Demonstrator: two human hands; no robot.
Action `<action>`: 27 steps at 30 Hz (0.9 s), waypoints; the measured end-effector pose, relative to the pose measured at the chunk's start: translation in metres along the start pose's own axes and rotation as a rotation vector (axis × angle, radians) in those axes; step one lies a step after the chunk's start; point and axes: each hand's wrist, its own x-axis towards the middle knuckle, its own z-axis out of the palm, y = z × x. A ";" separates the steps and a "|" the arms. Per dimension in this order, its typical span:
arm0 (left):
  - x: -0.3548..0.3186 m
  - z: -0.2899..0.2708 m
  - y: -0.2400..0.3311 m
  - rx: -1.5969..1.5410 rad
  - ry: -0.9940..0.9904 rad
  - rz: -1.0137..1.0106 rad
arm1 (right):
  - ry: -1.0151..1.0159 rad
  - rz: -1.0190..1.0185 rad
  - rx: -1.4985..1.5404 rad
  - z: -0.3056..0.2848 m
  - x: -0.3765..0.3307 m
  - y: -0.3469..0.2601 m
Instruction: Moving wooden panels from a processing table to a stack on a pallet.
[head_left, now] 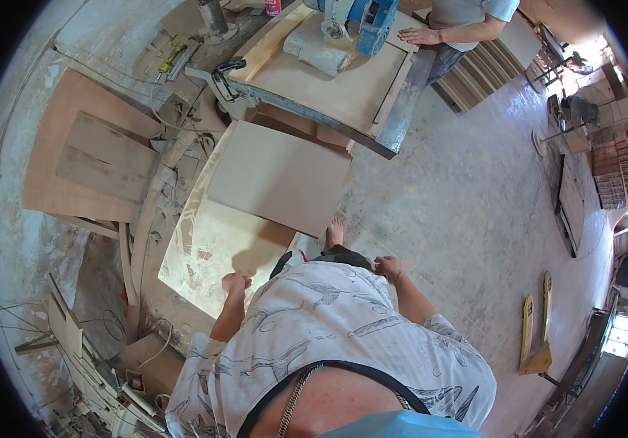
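Observation:
My left hand [236, 282] hangs beside my body over a pale, dusty board [208, 252], with its fingers curled in and nothing seen in them. At my other side, my right hand [388, 266] is held above the floor, its fingers also curled and no object visible in it. In front of me a flat beige panel [277, 179] lies at an angle, overlapping the pale board. Its far end is close to a machine table [321, 98]. Neither hand touches the panel.
A blue-and-grey machine head [372, 29] stands over the table. Across it, another person's hand [420, 36] rests at the edge, near stacked panels [485, 66]. Brown boards [44, 160] lean at left. A yellow pallet jack [537, 358] and a fan [584, 111] stand right.

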 end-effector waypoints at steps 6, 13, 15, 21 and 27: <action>-0.040 0.013 0.037 0.179 0.021 0.075 | -0.064 -0.058 -0.065 0.005 0.006 -0.008; -0.051 0.025 0.071 0.237 0.048 0.272 | -0.062 -0.081 -0.067 0.012 -0.001 -0.016; -0.069 0.036 0.090 0.281 0.029 0.300 | -0.050 -0.072 -0.080 0.007 0.000 -0.012; -0.119 0.066 0.158 0.181 -0.092 0.697 | -0.015 -0.076 -0.122 0.012 -0.009 0.001; -0.131 0.119 0.207 0.089 -0.282 0.751 | -0.010 -0.115 -0.280 0.004 -0.011 -0.004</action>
